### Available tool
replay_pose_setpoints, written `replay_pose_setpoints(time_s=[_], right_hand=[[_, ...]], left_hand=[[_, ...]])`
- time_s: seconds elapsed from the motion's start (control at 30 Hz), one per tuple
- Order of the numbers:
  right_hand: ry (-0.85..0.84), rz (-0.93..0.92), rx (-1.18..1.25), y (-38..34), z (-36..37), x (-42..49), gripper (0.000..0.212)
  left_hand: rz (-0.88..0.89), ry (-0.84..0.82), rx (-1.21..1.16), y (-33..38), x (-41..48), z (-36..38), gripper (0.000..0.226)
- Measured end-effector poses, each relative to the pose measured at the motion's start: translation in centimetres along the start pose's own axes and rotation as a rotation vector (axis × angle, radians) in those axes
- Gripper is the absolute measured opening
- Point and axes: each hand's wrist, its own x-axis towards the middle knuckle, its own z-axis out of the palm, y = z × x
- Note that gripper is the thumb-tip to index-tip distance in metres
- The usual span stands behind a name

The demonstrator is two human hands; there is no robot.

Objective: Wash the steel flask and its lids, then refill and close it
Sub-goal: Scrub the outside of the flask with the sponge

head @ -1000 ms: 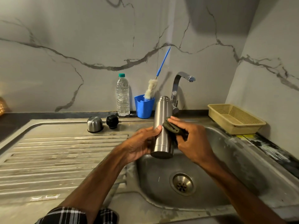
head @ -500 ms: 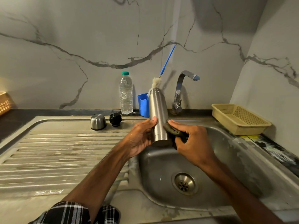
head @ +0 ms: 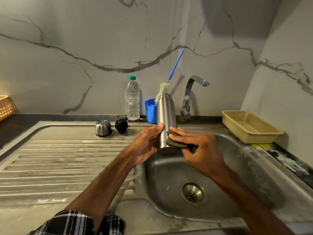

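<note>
Over the back left corner of the sink basin (head: 245, 167) we see the steel flask (head: 166, 114) held upright, its mouth uncovered. The left hand (head: 145, 146) grips its lower half from the left, with the thumb lying across the front of the body. The right hand (head: 201, 150) pinches a dark green scouring pad (head: 175, 143) and presses it against the flask's lower right side, just above the base, forefinger stretched along the top of the pad.

The flask's two lids stand on the draining board (head: 59, 158), well apart from the hands. The steel cup lid (head: 103, 128) sits mouth down, and the black stopper (head: 121, 126) is just beside it on the right.

Behind the flask, against the marbled wall, we make out a blue cup (head: 150, 111) with a bottle brush (head: 176, 65) leaning in it, its blue handle slanting up to the right. A clear water bottle (head: 132, 99) with a green cap stands to the left of the cup. The chrome tap (head: 189, 92) rises to the right of the flask, its spout turned to the right.

A beige plastic basket (head: 250, 128) rests on the counter at the right of the basin, and part of another basket (head: 6, 107) shows at the far left edge. The drain (head: 193, 193) lies in the basin floor below the hands. A plaid sleeve (head: 72, 223) covers the left upper arm.
</note>
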Motion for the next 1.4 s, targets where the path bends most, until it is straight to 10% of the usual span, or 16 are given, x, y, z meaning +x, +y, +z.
replay_pose_setpoints(time_s=[0.3, 1.07, 1.4], right_hand=[[0.016, 0.015, -0.042, 1.9, -0.5, -0.1, 0.057], [0.311, 0.279, -0.027, 6.7, -3.3, 1.2, 0.064], [0.065, 0.368, 0.060, 3.9, -1.0, 0.7, 0.058]], left_hand=[[-0.070, -0.119, 0.048, -0.6, -0.5, 0.8, 0.047], [-0.263, -0.254, 0.226, -0.7, -1.7, 1.9, 0.049], [-0.185, -0.016, -0.120, -0.2, -0.8, 1.7, 0.076]])
